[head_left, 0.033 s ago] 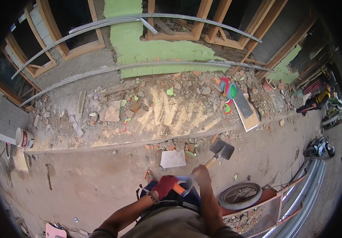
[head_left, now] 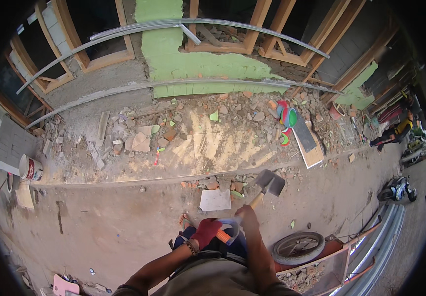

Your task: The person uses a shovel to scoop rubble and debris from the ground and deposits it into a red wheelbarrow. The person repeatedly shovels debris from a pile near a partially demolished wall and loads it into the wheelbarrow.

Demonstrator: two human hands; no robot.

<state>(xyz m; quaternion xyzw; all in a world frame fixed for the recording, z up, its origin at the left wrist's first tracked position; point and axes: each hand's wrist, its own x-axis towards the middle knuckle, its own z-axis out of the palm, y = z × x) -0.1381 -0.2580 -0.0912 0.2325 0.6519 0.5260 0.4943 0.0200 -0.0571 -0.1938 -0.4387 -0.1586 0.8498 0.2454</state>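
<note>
My left hand (head_left: 206,233), in a red glove with a bracelet at the wrist, is closed on the rear grip of a shovel, where an orange part shows. Further down the wooden shaft, my right hand (head_left: 247,217) is wrapped round it. The dark metal blade of the shovel (head_left: 276,185) points away from me, to the right of a small heap of rubble (head_left: 218,183) at the foot of the raised step. A pale square tile (head_left: 215,200) lies on the ground in front of that heap, left of the shaft.
A wheelbarrow holding rubble, with its wheel (head_left: 298,247) upward, stands at my lower right beside long metal sheets (head_left: 384,239). Broken masonry covers the raised floor (head_left: 200,143). A white bucket (head_left: 30,167) is at left; another person (head_left: 395,132) and a motorbike (head_left: 397,189) are at far right.
The shovel blade has shifted slightly left and away from me, nearer the rubble heap. My right hand has moved a little left with the shaft; both hands keep their hold.
</note>
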